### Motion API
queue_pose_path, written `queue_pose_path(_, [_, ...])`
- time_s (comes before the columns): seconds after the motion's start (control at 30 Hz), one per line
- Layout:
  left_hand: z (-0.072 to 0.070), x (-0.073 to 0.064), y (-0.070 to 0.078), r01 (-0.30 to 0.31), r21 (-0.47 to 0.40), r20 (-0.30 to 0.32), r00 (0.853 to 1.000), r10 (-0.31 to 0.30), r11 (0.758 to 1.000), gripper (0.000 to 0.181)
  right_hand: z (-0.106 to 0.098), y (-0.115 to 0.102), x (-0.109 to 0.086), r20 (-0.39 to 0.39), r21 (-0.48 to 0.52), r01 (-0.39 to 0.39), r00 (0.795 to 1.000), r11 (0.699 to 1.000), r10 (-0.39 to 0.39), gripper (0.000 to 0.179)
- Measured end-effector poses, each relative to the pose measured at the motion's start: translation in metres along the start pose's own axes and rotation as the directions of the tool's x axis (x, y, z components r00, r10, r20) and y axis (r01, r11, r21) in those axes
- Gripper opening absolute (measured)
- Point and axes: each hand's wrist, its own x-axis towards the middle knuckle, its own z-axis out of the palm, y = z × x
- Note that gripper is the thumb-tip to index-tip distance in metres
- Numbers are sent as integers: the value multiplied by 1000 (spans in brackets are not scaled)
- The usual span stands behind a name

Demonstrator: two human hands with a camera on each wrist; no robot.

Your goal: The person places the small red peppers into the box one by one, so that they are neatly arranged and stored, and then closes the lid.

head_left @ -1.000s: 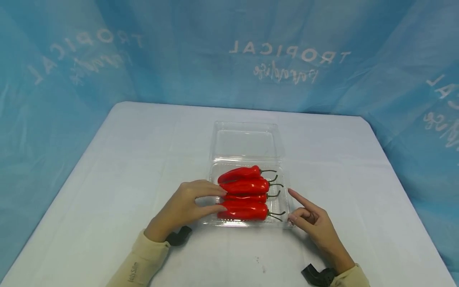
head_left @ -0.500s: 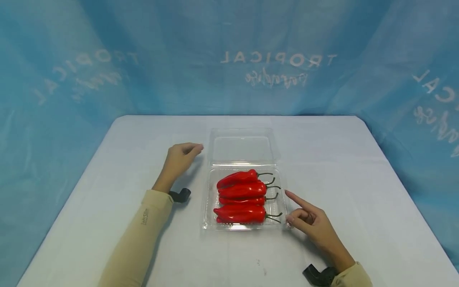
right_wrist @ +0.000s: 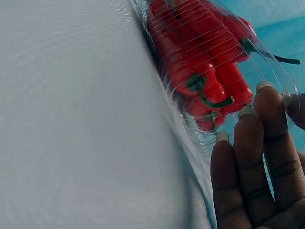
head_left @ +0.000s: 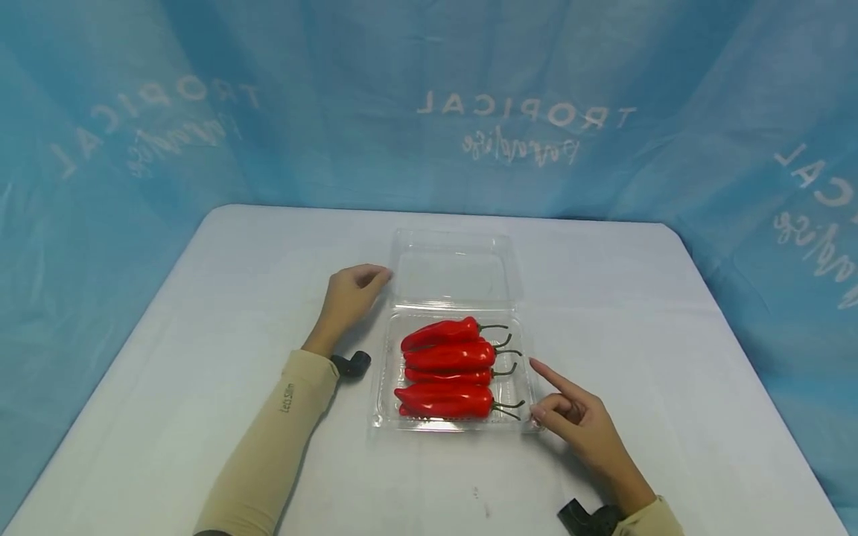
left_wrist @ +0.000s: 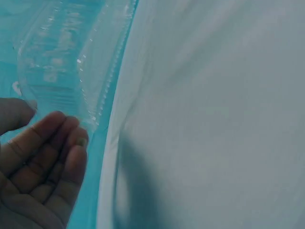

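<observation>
Several red peppers (head_left: 447,400) with green stems lie side by side in the base of a clear plastic clamshell container (head_left: 382,402). Its lid (head_left: 452,272) is folded back, away from the person. My left hand (head_left: 348,299) is at the lid's left edge; in the left wrist view, thumb and loosely bent fingers stand apart, with the lid (left_wrist: 57,52) beyond them. At the container's near right corner, my right hand (head_left: 582,424) pinches the rim between thumb and fingers, its index finger pointing out along the side. Peppers (right_wrist: 200,52) show through the ribbed wall in the right wrist view.
A white cloth (head_left: 201,387) covers the table under the container. Behind and beside it hangs a blue curtain (head_left: 335,164) with white lettering. Black wrist cameras (head_left: 353,365) are worn on both arms.
My left hand has left the near pepper, moved up and away to the lid's left side, then slightly right to its edge. The right hand has stayed at the corner.
</observation>
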Motion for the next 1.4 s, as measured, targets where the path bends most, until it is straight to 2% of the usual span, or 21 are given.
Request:
queue_pose_path(0.13, [-7, -3, 14, -114, 3, -68, 991, 114, 993, 31, -1, 0, -2, -4, 11, -16, 1000, 1000, 16, 67])
queue_pose_path(0.27, [-20, -12, 28, -271, 7, -143, 953, 269, 963, 25, 2, -1, -2, -4, 43, -16, 1000, 999, 16, 67])
queue_pose_path(0.37, [-33, -26, 34, -341, -17, -154, 930, 334, 940, 19, 4, -1, 1, 3, 59, -12, 1000, 998, 12, 67])
queue_pose_path(0.43, [-40, -39, 36, -341, -63, -136, 934, 331, 938, 19, 6, -2, 3, 4, 56, -12, 1000, 998, 12, 67])
queue_pose_path(0.53, [-47, -60, 34, -299, -144, -94, 953, 288, 943, 22, 6, -3, 5, 1, 28, 7, 1000, 1000, -7, 64])
queue_pose_path(0.6, [-48, -74, 31, -265, -183, -69, 964, 256, 947, 22, 4, -4, 5, -5, 13, 22, 1000, 1000, -22, 61])
queue_pose_path(0.7, [-43, -89, 24, -250, -222, -44, 968, 247, 942, 20, 2, -5, 3, -25, 31, 41, 999, 999, -41, 53])
queue_pose_path(0.83, [-35, -100, 20, -261, -227, -23, 964, 263, 938, 14, 1, -7, 0, -40, 168, 59, 998, 984, -53, 48])
queue_pose_path(0.93, [-33, -108, 18, -242, -204, 0, 969, 247, 949, 14, 1, -9, -2, -29, 230, 43, 999, 972, -37, 49])
queue_pose_path(1.03, [-33, -116, 15, -218, -166, 42, 973, 228, 962, 21, 2, -11, -3, -19, 186, -5, 1000, 983, 8, 54])
queue_pose_path(1.17, [-34, -127, 13, -240, -135, 121, 959, 256, 961, 39, 3, -11, -3, 7, 128, -10, 1000, 992, 10, 69])
queue_pose_path(1.27, [-34, -137, 13, -259, -136, 188, 941, 281, 956, 54, 2, -10, -3, 34, 144, 4, 999, 990, -9, 76])
queue_pose_path(1.4, [-36, -152, 15, -247, -171, 274, 918, 286, 954, 69, 0, -9, -6, 63, 187, 4, 998, 982, -16, 77])
